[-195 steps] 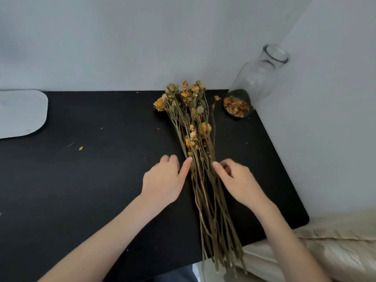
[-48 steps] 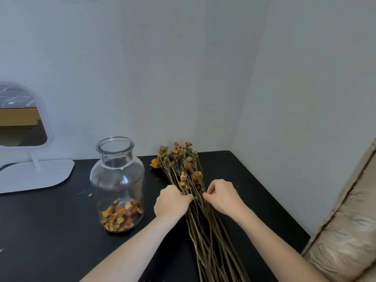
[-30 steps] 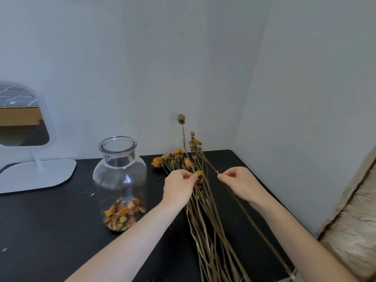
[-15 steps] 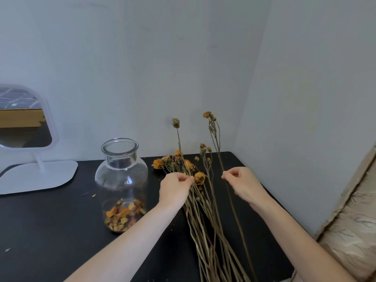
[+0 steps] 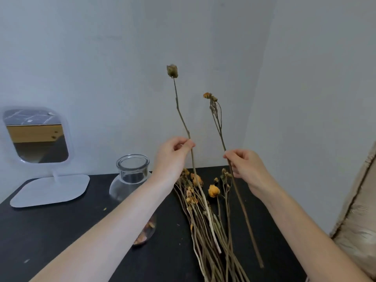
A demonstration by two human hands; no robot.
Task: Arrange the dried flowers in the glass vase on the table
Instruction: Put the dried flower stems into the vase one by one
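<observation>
A: Head view first. What has each hand got?

B: The left hand [image 5: 173, 154] is closed in a pinch, thumb against fingertips, on one dried stem [image 5: 181, 117] held upright, a dull bud at its top. The right hand [image 5: 245, 164] pinches a second stem [image 5: 218, 123] the same way; that one carries small orange heads. Both stems' lower ends reach down toward the table.

A: And the vase?

B: The glass vase [image 5: 132, 169] stands on the black table [image 5: 61, 231], left of the flowers. The left forearm crosses in front of it, so only the neck, a shoulder and a bit of the base show. Some orange dried bits sit at the bottom; most are hidden.

A: The rest of the flowers?

B: The bundle [image 5: 205, 216] lies flat on the table between the arms, heads toward the wall. Its stem ends run off the bottom edge. Behind the left hand the heads are covered.

A: Anything else?

B: A white standing mirror [image 5: 36, 137] at far left, and a beige cushion [image 5: 358, 220] cut off at right.
</observation>
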